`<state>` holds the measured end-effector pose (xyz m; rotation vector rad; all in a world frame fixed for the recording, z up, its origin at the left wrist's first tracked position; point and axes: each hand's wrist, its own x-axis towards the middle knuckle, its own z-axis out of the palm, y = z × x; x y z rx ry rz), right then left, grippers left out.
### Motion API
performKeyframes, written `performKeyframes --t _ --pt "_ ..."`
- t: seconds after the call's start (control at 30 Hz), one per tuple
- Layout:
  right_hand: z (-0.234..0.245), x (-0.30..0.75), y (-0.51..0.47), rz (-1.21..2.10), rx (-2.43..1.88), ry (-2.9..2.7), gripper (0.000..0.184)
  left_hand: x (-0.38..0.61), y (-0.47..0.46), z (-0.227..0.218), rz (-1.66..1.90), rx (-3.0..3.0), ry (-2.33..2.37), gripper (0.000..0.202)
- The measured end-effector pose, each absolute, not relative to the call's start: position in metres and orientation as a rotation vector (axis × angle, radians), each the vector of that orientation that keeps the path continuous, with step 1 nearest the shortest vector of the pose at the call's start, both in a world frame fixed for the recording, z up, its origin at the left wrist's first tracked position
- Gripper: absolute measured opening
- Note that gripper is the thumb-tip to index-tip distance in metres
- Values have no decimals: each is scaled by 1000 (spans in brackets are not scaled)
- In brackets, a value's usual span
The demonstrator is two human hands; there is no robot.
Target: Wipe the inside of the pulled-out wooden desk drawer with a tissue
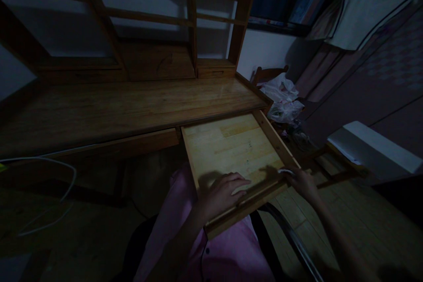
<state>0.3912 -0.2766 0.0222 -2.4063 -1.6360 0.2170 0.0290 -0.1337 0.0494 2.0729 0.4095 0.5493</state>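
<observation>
A wooden drawer (pixel 228 141) is pulled out of the desk over my lap, its pale bottom board bare apart from a few small dark marks. My left hand (pixel 224 191) lies over the drawer's front left part, palm down, fingers stretched towards the right. At the front right corner, my right hand (pixel 301 181) is closed on a small white cloth (pixel 285 171); only its edge shows past the fingers, so it may be a tissue. That hand rests against the drawer's right side wall.
The wooden desk (pixel 132 101) carries a shelf unit (pixel 158 61) at the back. White plastic bags (pixel 280 97) are heaped beyond the drawer. A white box (pixel 380 145) stands on a stool at the right. A white cable (pixel 71 180) loops at the left.
</observation>
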Motion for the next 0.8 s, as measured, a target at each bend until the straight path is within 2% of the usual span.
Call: performKeyframes --t 0.07,0.27,0.5,0.8 --pt "21 391 -278 195 -2417 -1635 35 41 -139 46 412 2254 268 33" --pt "24 386 -281 142 -2393 -1637 35 61 -140 30 332 2464 114 19" --pt "20 388 -281 135 -2303 -1650 36 65 -144 39 278 2560 114 13" --pt "13 389 -284 24 -2228 -1638 31 62 -145 39 289 2583 125 15"
